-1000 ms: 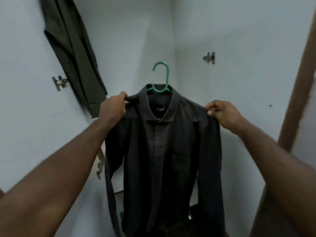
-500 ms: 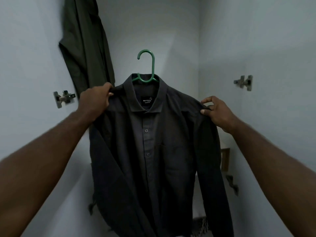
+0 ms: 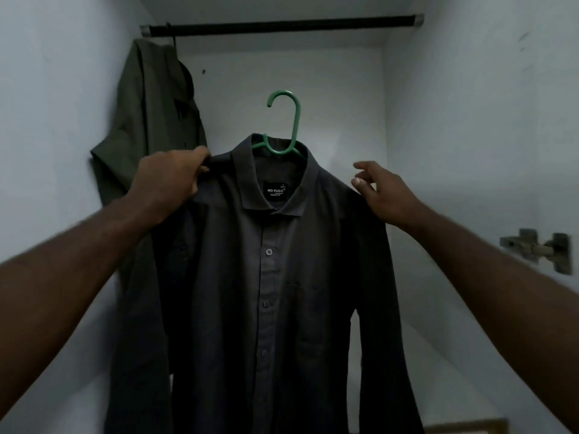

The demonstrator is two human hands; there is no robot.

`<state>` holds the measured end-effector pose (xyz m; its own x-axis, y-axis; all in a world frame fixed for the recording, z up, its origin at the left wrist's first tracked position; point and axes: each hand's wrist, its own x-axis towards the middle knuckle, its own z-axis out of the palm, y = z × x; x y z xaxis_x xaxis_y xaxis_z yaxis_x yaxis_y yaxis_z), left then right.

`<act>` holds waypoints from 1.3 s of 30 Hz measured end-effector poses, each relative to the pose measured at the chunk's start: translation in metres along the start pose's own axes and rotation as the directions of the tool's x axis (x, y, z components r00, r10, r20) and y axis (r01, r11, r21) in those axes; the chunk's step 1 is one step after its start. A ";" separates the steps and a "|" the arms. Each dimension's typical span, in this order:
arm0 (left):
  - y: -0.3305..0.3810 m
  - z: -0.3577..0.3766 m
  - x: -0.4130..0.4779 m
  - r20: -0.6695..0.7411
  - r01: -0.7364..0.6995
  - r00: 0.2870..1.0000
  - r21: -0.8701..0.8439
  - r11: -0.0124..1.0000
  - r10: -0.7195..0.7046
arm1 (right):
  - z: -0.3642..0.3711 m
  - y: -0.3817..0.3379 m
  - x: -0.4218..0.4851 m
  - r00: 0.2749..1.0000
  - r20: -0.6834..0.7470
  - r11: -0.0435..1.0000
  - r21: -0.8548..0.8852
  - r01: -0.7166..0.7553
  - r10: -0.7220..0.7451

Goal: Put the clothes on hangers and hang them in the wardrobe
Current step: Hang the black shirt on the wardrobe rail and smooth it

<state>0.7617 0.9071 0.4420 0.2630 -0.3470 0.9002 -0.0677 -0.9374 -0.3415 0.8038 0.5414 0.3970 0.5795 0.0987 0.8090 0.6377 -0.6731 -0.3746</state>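
Currently, an olive green shirt [image 3: 150, 126] is seen at the far left, hung from the black rail [image 3: 282, 26] that spans the top of the white wardrobe [image 3: 470, 120]. Just beside it, the left hand [image 3: 170, 180] is raised, and its fingers are curled round the left shoulder of a dark grey shirt [image 3: 266, 292], which is gripped there. The dark grey shirt is held upright at the centre of the wardrobe opening, buttoned, with its sleeves hung straight down and a label shown inside the collar. A green hanger [image 3: 286, 126] is seated inside the collar; its hook is positioned below the rail and is not engaged with it. At the other shoulder, the right hand [image 3: 383, 195] is spread, with fingers loosely extended just above the fabric; contact cannot be confirmed. A metal hinge [image 3: 535, 250] is fixed to the right wall.
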 end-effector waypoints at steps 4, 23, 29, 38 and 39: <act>-0.009 0.014 0.030 0.020 -0.013 1.000 0.088 0.996 0.011 | 0.031 0.010 0.069 0.992 -0.005 0.991 -0.025 0.129 -0.129; -0.050 0.010 0.108 0.108 0.673 0.728 -0.301 0.676 -0.677 | 0.122 0.030 0.309 0.887 -0.179 0.883 0.135 0.450 -0.425; -0.041 -0.005 0.133 0.038 0.671 0.734 -0.192 0.716 -0.678 | 0.143 0.016 0.343 0.888 -0.152 0.872 0.179 0.456 -0.434; -0.045 -0.006 0.171 0.145 0.676 0.734 -0.050 0.735 -0.664 | 0.167 0.002 0.372 0.847 -0.165 0.805 0.262 0.532 -0.506; -0.050 -0.005 0.173 0.127 0.648 0.753 0.022 0.761 -0.645 | 0.173 0.002 0.375 0.843 -0.157 0.794 0.283 0.538 -0.515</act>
<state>0.8062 0.8936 0.6164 0.3639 0.3473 0.8643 0.1398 -0.9378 0.3179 1.1097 0.7040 0.6213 0.0804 0.3144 0.9459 0.9616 -0.2744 0.0095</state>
